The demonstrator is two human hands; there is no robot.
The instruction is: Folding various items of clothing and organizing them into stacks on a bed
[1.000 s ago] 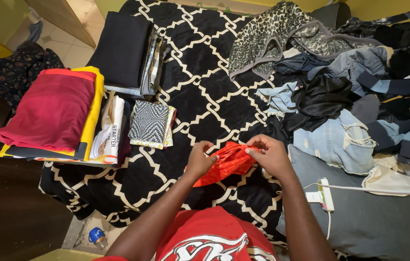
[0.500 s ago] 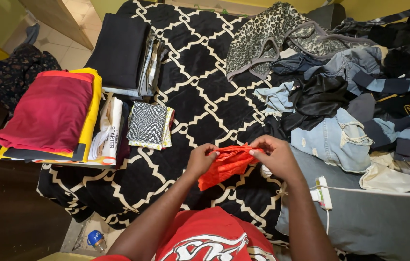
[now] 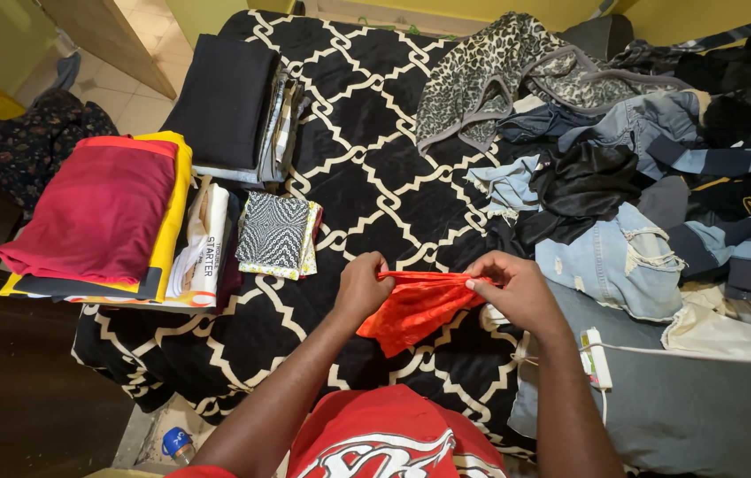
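Note:
Both my hands hold a small red-orange cloth (image 3: 415,305) over a black blanket with a white lattice pattern (image 3: 366,159). My left hand (image 3: 363,285) pinches its left top corner and my right hand (image 3: 513,288) pinches the right top corner. The cloth's top edge is stretched flat between them while the rest hangs down in a loose point. Nearest to my left hand lies a small folded black-and-white patterned cloth (image 3: 276,234).
Folded piles sit at the left: a dark red piece on yellow (image 3: 96,212), a dark stack (image 3: 229,102). An unsorted heap with denim (image 3: 610,257), a leopard-print garment (image 3: 490,75) and dark clothes fills the right. A white power strip (image 3: 595,358) lies by my right forearm.
The red-orange cloth was bunched between my hands; they have moved apart and it is now pulled out straight along its top edge.

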